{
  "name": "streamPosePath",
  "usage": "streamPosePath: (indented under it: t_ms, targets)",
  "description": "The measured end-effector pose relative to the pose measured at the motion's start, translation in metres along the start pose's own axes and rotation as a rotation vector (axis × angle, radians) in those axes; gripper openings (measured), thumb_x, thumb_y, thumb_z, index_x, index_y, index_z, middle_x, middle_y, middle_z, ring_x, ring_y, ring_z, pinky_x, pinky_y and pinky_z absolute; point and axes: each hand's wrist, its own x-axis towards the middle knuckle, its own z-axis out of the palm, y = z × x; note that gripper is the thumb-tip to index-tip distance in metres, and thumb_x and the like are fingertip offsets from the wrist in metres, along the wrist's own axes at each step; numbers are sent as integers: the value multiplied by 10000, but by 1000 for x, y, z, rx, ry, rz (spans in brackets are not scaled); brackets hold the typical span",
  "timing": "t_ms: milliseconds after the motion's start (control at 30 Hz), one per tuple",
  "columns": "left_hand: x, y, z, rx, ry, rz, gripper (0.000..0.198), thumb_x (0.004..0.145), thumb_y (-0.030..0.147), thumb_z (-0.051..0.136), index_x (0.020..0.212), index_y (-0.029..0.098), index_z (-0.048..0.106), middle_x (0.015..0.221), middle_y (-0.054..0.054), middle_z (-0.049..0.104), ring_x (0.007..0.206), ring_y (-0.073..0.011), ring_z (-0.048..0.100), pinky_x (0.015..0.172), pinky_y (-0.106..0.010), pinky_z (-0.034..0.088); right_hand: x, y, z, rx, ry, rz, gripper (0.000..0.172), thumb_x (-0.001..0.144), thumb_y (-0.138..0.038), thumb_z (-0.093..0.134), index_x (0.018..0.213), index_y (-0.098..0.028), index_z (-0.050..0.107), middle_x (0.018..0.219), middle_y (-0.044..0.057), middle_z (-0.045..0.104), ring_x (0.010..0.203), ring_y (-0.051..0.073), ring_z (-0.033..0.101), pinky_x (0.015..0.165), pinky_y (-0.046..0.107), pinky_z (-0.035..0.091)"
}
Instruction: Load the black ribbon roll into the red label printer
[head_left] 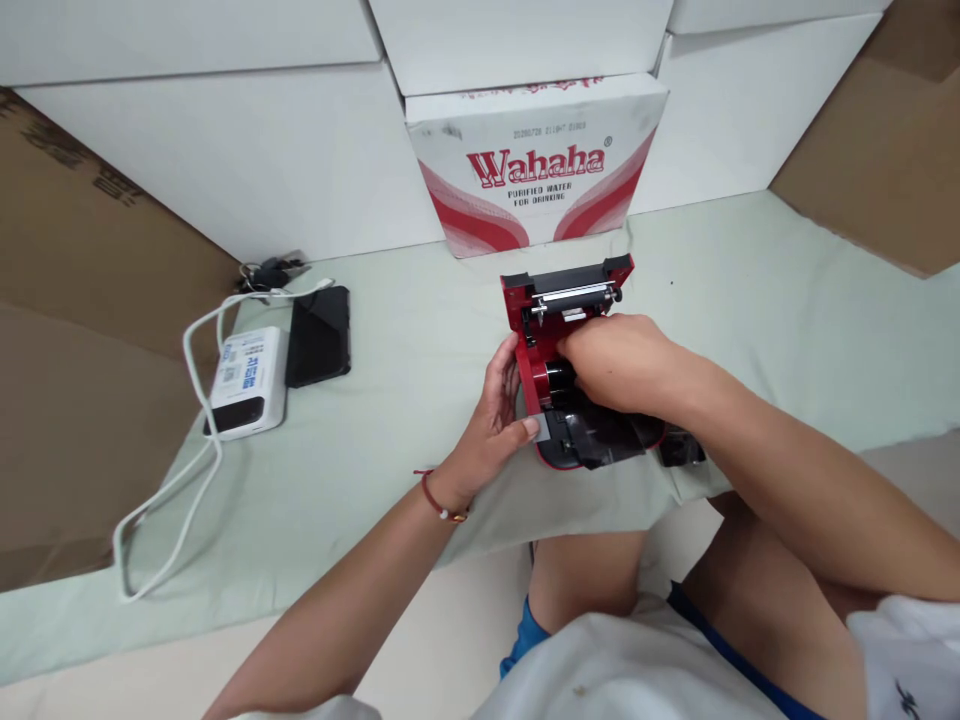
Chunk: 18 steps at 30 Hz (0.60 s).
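Observation:
A red and black device (532, 372) with its lid raised rests on the pale green cloth. A roller with a metal rod (576, 298) runs across the lid. My left hand (499, 405) grips the device's left side, its thumb on a small grey piece at the edge. Inside the open body is my right hand (619, 362), fingers curled down and mostly hidden; what they hold cannot be made out. Dark glossy film (615, 432) lies across the front of the device, below my right hand. A small black object (681, 448) sits just right of it.
A white power bank (247, 380) with a looped white cable (191, 370), a black phone (320, 335) and keys (274, 273) lie at the left. Behind stands a Wahaha carton (540, 170) against white boxes (225, 150). Brown cardboard (885, 140) flanks both sides.

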Motion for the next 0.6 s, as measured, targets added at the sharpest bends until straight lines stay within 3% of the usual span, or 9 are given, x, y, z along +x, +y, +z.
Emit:
streamPosePath:
  t_ms: [100, 200, 300, 400, 500, 600]
  targets:
    - [0, -1, 0, -16, -8, 10, 936, 949, 625, 749, 1709, 418, 243, 1849, -22, 189, 1725, -334, 150, 1419, -557, 180, -35, 15, -16, 16, 52, 14, 158, 904, -233, 718, 1048, -225, 784, 965, 80, 814, 774, 233, 734, 607, 315, 458]
    - [1, -2, 0, -35, -3, 5, 943, 938, 624, 760, 1706, 430, 246, 1845, -13, 199, 1721, -332, 170, 1417, -556, 193, -76, 58, -31, 159, 184, -53, 301, 974, -377, 704, 1233, -249, 786, 1066, 39, 816, 829, 201, 736, 686, 330, 494]
    - [1, -2, 0, -59, 2, -4, 952, 930, 601, 776, 1706, 437, 250, 1847, -9, 191, 1719, -328, 175, 1413, -550, 206, -99, 114, -24, 104, 101, 132, 431, 1012, -449, 634, 1273, -144, 789, 1018, 52, 809, 787, 151, 700, 693, 362, 437]
    - [1, -1, 0, -67, 14, -9, 960, 924, 582, 788, 1708, 439, 252, 1846, -9, 192, 1719, -317, 176, 1414, -529, 202, -99, 156, 4, -10, -100, 364, 266, 949, -258, 736, 1159, -122, 826, 856, 84, 801, 692, 146, 657, 648, 345, 417]
    - [1, 1, 0, -47, 20, -19, 966, 918, 596, 789, 1706, 442, 251, 1848, -8, 188, 1719, -318, 177, 1416, -525, 191, -89, 163, 33, -34, -131, 371, 295, 943, -208, 689, 1200, -152, 822, 1025, 140, 829, 815, 234, 731, 685, 346, 479]
    - [1, 2, 0, -30, 16, -28, 962, 920, 610, 782, 1702, 445, 247, 1848, -5, 184, 1718, -319, 177, 1417, -522, 194, -77, 140, 52, 54, 23, 303, 442, 998, -294, 601, 1408, -189, 725, 1367, 152, 759, 1081, 301, 748, 872, 396, 550]
